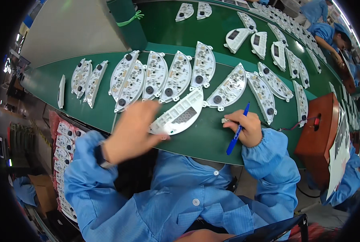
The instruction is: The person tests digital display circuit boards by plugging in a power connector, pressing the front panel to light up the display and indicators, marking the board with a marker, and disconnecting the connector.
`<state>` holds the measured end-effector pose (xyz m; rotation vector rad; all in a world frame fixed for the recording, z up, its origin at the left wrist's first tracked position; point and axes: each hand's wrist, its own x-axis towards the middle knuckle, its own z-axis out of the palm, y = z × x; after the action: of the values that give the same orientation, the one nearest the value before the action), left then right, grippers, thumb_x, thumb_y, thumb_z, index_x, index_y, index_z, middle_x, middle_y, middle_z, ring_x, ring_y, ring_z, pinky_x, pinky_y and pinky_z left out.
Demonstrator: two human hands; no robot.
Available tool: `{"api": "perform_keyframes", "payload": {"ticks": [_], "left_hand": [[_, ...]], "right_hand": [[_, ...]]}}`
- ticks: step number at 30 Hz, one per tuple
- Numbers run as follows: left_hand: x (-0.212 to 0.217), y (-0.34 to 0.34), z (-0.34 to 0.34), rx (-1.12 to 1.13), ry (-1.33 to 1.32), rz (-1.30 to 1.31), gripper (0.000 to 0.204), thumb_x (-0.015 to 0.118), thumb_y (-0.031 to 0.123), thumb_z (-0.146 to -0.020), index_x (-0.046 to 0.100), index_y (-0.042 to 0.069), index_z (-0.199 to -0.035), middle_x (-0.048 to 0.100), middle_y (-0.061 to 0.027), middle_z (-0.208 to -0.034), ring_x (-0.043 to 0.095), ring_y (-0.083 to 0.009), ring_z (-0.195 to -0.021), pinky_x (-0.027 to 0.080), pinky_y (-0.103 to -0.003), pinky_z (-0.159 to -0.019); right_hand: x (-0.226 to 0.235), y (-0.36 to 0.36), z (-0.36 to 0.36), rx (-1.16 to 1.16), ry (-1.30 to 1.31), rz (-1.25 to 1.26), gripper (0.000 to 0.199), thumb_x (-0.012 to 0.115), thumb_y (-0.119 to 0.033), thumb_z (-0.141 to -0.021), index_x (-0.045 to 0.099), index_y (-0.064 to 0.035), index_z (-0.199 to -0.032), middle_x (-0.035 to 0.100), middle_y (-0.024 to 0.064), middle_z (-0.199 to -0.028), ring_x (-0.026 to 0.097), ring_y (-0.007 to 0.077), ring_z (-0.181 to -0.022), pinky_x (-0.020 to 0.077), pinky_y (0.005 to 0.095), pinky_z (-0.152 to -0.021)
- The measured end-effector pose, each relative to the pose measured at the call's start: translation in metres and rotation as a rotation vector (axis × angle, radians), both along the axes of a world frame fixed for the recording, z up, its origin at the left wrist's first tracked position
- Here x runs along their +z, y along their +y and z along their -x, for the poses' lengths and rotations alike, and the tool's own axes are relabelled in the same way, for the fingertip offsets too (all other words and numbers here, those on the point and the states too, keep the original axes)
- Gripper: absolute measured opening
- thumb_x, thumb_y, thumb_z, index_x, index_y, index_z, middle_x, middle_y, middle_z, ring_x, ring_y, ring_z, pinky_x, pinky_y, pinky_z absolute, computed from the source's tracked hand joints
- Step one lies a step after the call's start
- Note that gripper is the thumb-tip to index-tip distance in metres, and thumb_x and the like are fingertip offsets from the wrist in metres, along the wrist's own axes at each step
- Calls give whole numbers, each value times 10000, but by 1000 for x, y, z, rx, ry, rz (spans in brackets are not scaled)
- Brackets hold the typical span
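In front of me a white half-round display panel [183, 117] lies face up and slanted on the green table, a dark digit window in it. My left hand [133, 131] is at its left end, thumb by the near edge; motion smears the fingers, so I cannot tell whether they grip it. To the panel's right, my right hand [248, 126] is closed. A blue marker pen [233, 139] slants through its fingers, tip end down toward me. Thumb and forefinger also pinch a small whitish piece [225, 120] whose kind is unclear.
Half-round circuit boards [176, 76] with black round parts stand in a row beyond my hands. More panels [259, 43] lie farther right. A brown box [317, 135] stands at the right edge. Boards in red wrap [63, 153] sit lower left. Co-workers [329, 36] are at far right.
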<state>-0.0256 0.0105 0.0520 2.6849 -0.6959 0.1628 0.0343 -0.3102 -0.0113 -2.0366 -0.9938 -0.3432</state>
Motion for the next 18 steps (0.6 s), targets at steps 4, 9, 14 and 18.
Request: {"api": "perform_keyframes", "payload": {"ticks": [4,9,14,18], "left_hand": [[-14,-35,9,12,175,-225,697,739,227,-752,397,-21,-1307,465,-217,-1231,497,-372,-1078,410,-414,-922],[-5,-17,13,-14,565,257,449,566,160,-885,416,-38,-1258,550,-224,-1023,590,-310,-915,468,-377,-775],[-1,-10,8,232,1199,1033,346,420,132,-944,452,-64,-1227,647,-153,-985,660,-190,-742,556,-295,-686],[-10,9,3,271,1299,908,312,420,128,-948,515,-83,-1158,652,-146,-946,656,-176,-725,565,-292,-592]], "right_hand": [[1,-2,2,1,-37,-17,217,756,-138,-743,642,-9,-874,660,125,-734,656,270,-626,485,312,-538],[1,-5,4,-9,-89,-69,222,758,-151,-740,642,-16,-872,651,115,-716,644,262,-612,472,318,-528],[1,-6,4,-59,-105,-76,227,760,-159,-738,649,-19,-878,645,108,-707,634,261,-602,468,317,-530],[2,-5,4,-31,-93,-94,228,759,-166,-741,656,-25,-886,644,105,-708,634,256,-608,472,318,-535]]}}
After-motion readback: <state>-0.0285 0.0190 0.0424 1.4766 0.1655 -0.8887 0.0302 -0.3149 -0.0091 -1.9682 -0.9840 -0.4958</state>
